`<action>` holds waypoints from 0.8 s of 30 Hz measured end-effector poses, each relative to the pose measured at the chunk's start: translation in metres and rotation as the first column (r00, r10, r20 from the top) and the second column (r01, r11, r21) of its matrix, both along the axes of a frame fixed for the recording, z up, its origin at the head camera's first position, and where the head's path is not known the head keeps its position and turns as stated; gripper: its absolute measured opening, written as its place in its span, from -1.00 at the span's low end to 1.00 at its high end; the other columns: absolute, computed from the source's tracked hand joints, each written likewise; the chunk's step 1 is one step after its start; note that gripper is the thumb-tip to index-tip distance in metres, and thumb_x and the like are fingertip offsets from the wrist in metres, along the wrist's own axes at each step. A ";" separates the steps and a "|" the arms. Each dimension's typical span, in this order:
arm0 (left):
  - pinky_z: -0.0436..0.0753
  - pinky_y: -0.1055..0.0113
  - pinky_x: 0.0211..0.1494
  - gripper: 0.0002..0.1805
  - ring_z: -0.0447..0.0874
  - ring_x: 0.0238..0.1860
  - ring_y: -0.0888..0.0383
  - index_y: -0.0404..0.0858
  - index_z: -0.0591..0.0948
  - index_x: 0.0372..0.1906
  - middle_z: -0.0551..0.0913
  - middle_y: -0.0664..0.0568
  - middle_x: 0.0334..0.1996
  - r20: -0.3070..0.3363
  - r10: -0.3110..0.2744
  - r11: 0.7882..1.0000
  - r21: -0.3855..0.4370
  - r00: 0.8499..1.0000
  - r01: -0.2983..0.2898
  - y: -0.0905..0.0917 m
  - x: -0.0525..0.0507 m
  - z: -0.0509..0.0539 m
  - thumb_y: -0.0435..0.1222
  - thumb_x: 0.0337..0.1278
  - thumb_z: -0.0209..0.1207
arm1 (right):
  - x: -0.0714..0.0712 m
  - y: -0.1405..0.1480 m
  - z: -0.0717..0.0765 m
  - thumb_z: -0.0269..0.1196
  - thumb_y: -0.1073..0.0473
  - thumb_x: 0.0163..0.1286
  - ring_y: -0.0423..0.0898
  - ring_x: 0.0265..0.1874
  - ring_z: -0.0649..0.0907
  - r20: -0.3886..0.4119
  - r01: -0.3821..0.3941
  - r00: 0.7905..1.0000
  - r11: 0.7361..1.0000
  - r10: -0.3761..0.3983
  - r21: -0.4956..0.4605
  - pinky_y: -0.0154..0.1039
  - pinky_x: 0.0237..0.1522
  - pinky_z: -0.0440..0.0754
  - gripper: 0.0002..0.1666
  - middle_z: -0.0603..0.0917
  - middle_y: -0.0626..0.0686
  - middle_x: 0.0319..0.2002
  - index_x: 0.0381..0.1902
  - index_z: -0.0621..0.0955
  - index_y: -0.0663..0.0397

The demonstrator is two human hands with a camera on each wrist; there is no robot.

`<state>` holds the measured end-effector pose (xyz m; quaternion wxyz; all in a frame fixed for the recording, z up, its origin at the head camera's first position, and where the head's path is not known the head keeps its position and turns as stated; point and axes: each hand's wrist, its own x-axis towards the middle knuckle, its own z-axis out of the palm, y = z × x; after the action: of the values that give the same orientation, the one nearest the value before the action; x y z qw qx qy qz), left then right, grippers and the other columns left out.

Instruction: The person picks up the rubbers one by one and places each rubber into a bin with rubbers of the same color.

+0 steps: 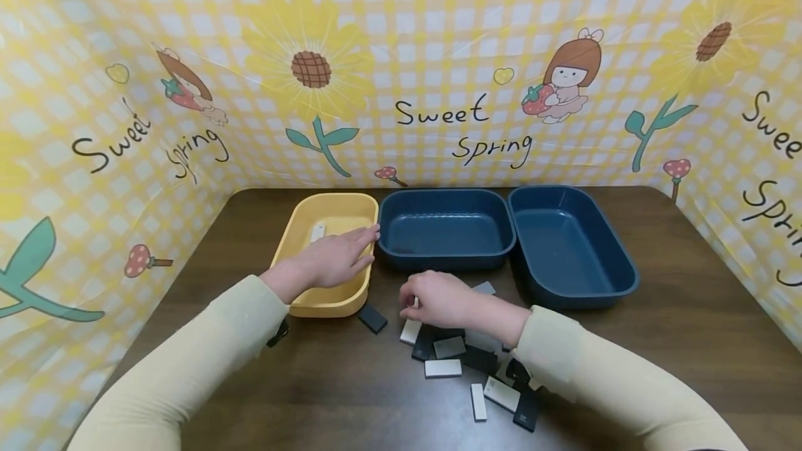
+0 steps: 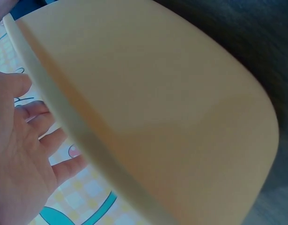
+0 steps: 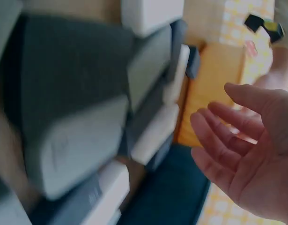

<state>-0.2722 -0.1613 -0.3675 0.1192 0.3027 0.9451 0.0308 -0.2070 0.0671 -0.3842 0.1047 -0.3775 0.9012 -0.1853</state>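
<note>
The left hand (image 1: 338, 256) is over the yellow bin (image 1: 328, 310), fingers extended toward its right rim. In the left wrist view that hand (image 2: 36, 145) has spread fingers beside the bin's wall (image 2: 97, 145) and holds nothing. Above the far left of a pile of small black, grey and white blocks hovers the right hand (image 1: 438, 298). The right wrist view shows this hand (image 3: 247, 145) empty, with loosely bent fingers. A white block (image 1: 443, 368) and a black block (image 1: 526, 409) lie in the pile. One black block (image 1: 372, 318) sits apart, near the yellow bin.
Inside the yellow bin is a small white item (image 1: 318, 231). Two dark blue bins stand to its right, one in the middle (image 1: 447, 261) and one at the right (image 1: 583, 298). Yellow checked cloth (image 1: 438, 40) hangs behind and beside the brown table (image 1: 301, 395).
</note>
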 end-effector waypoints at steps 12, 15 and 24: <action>0.18 0.04 0.41 -0.32 0.12 0.45 -0.04 -0.29 0.07 0.52 0.18 -0.15 0.46 0.005 -0.012 1.000 0.006 1.000 0.012 0.002 0.001 0.006 -0.06 0.48 -0.09 | 0.012 -0.030 -0.024 0.36 -0.17 0.23 -0.29 -0.57 0.49 -0.249 0.016 0.969 0.995 0.007 0.094 -0.34 -0.59 0.41 -0.72 0.54 -0.23 -0.56 -0.34 0.75 -0.14; 0.18 0.03 0.41 -0.31 0.13 0.44 -0.05 -0.29 0.08 0.52 0.20 -0.15 0.45 0.005 -0.009 1.000 0.008 1.000 0.009 0.002 0.000 0.007 -0.06 0.47 -0.07 | 0.014 -0.037 -0.025 0.35 -0.28 0.17 -0.27 -0.63 0.47 -0.304 0.077 0.952 0.992 -0.043 0.100 -0.32 -0.65 0.35 -0.63 0.50 -0.24 -0.65 -0.46 0.73 -0.16; 0.18 0.02 0.41 -0.31 0.12 0.45 -0.05 -0.28 0.10 0.52 0.20 -0.15 0.45 0.006 -0.015 1.000 0.000 1.000 0.015 0.002 0.000 0.006 -0.03 0.47 -0.08 | 0.014 -0.050 -0.036 0.33 -0.37 0.13 -0.23 -0.67 0.48 -0.429 0.148 0.902 0.971 -0.054 0.187 -0.34 -0.71 0.30 -0.54 0.52 -0.16 -0.61 -0.56 0.67 -0.15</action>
<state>-0.2720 -0.1595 -0.3613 0.1224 0.3094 0.9425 0.0306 -0.1934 0.0169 -0.4203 -0.0617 -0.3475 0.9356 -0.0063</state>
